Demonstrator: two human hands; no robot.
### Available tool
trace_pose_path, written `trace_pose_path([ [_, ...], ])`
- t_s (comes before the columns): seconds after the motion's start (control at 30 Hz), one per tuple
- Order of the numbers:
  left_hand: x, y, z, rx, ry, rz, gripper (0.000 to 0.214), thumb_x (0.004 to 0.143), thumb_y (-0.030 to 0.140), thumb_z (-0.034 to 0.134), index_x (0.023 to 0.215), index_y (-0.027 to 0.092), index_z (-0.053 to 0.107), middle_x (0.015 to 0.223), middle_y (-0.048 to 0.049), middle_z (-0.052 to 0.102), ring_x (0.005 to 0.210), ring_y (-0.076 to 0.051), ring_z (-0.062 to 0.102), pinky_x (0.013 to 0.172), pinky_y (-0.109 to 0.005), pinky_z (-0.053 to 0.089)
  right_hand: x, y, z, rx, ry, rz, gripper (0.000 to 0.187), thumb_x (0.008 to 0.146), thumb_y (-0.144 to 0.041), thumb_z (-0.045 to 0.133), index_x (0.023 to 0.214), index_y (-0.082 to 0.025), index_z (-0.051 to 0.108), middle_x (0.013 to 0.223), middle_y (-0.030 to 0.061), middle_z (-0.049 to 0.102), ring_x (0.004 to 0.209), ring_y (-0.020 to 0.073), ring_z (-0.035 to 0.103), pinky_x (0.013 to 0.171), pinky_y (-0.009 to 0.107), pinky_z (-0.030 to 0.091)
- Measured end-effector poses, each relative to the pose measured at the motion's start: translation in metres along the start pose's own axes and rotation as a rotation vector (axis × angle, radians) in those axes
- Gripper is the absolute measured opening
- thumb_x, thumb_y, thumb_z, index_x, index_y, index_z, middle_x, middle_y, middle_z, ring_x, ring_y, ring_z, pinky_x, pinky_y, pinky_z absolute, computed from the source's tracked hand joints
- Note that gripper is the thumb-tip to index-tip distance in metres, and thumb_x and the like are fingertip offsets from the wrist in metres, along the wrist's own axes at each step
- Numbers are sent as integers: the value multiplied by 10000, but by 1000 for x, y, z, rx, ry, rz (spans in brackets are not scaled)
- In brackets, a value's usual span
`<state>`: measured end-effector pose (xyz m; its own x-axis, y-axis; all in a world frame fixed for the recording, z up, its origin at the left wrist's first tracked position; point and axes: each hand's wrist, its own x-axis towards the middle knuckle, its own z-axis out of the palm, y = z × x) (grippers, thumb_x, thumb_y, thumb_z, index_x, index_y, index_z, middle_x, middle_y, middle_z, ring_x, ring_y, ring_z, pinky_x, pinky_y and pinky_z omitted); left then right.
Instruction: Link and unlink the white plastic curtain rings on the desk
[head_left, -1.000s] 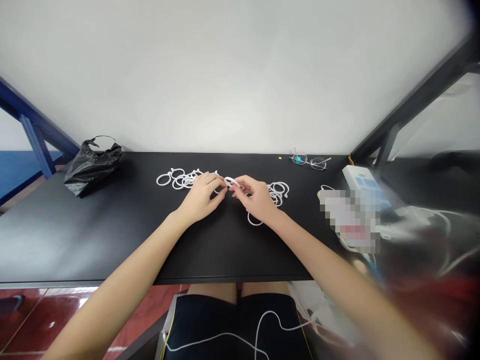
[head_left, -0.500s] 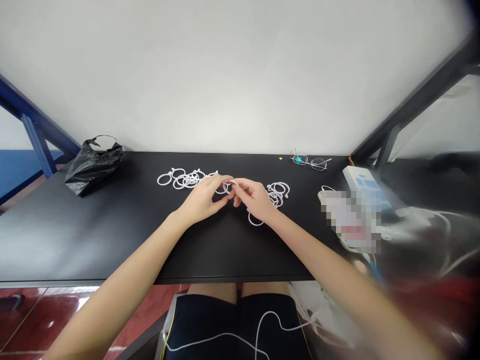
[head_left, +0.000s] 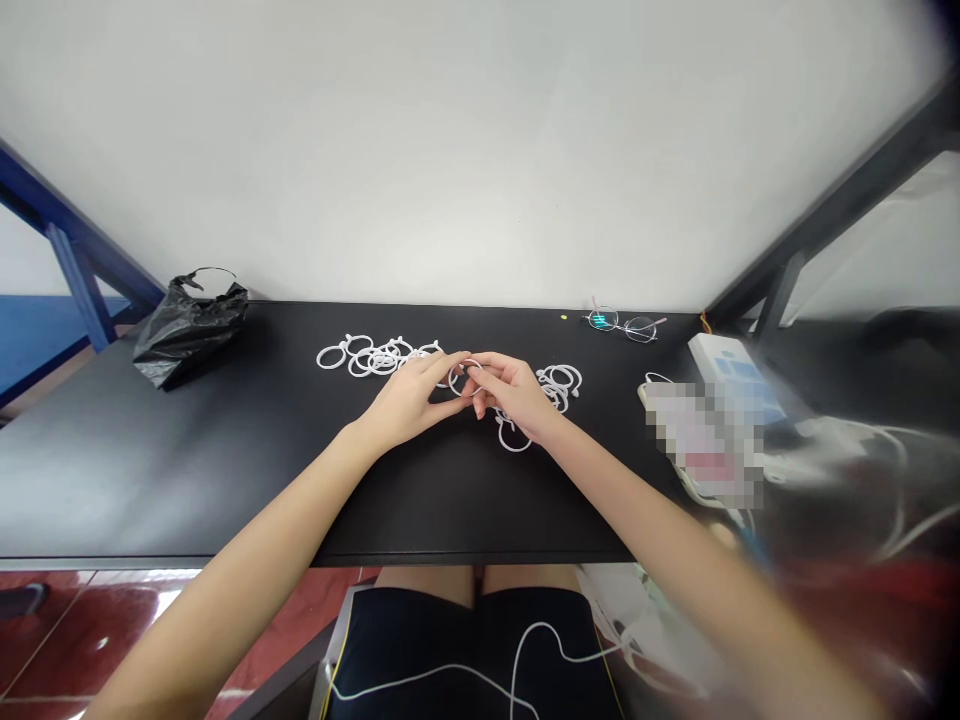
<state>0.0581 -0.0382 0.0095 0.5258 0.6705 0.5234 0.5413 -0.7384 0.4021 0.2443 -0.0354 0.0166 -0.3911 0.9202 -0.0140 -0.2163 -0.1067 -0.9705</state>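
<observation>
Over the middle of the table, my left hand [head_left: 415, 397] and my right hand [head_left: 517, 393] meet on one white shower curtain ring [head_left: 454, 384]. Fingers of both hands are closed on it, and the ring stands tilted between them. Part of its rim is hidden by the fingertips. Left of my left hand lies a loose pile of similar white rings [head_left: 373, 361], several with small ball ends. A second group of rings [head_left: 559, 380] lies beyond my right wrist, and one more ring [head_left: 514, 449] sits partly under that hand.
A crumpled black plastic bag [head_left: 191, 330] stands at the back left of the black table [head_left: 225, 470]. Glasses [head_left: 622, 325] lie at the back right. Farther right are a blurred-out phone [head_left: 701, 445], a white and blue box [head_left: 731, 370] and cables. A white cable [head_left: 442, 668] crosses my lap.
The ring between my hands has turned, showing more of its round opening. The fingers of my right hand have shifted slightly; both hands stay together.
</observation>
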Motion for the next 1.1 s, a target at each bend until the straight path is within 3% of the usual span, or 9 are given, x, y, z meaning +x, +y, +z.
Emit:
trace_pose_path([
  [0.3,0,5,1,-74,18,-88,466,877,340,627,1310,206,518,1101,-93,675,939,-212,655,884,-387,523,-1,-5,-2,26,66,39,351,740,-460,753,909,-167,661,676,-3,678,429,73,552,445,226,501],
  [0.53,3,8,2,-134,65,-177,422,851,349,658,1232,197,562,995,-69,686,842,-197,648,837,-379,528,0,-10,-2,81,126,22,281,739,-419,756,852,-176,671,683,-5,678,489,79,583,502,228,521],
  [0.67,4,8,0,-280,86,-259,398,822,365,700,1158,183,592,938,-58,690,839,-192,650,845,-375,526,-1,-11,-3,74,123,-39,298,665,-381,823,845,-184,689,704,-16,684,529,79,594,550,232,535],
  [0.83,5,6,0,-522,92,-309,364,820,355,704,1124,186,597,906,-41,667,860,-177,653,865,-371,532,-2,-10,-3,40,90,-111,297,671,-379,828,869,-197,702,730,-15,696,590,87,615,603,245,543],
  [1.1,6,4,0,-665,70,-361,313,800,357,731,1037,177,632,952,-51,671,892,-178,641,865,-354,525,-3,-10,-1,-17,126,-189,301,637,-410,845,788,-183,717,698,-4,707,555,94,599,593,269,543],
])
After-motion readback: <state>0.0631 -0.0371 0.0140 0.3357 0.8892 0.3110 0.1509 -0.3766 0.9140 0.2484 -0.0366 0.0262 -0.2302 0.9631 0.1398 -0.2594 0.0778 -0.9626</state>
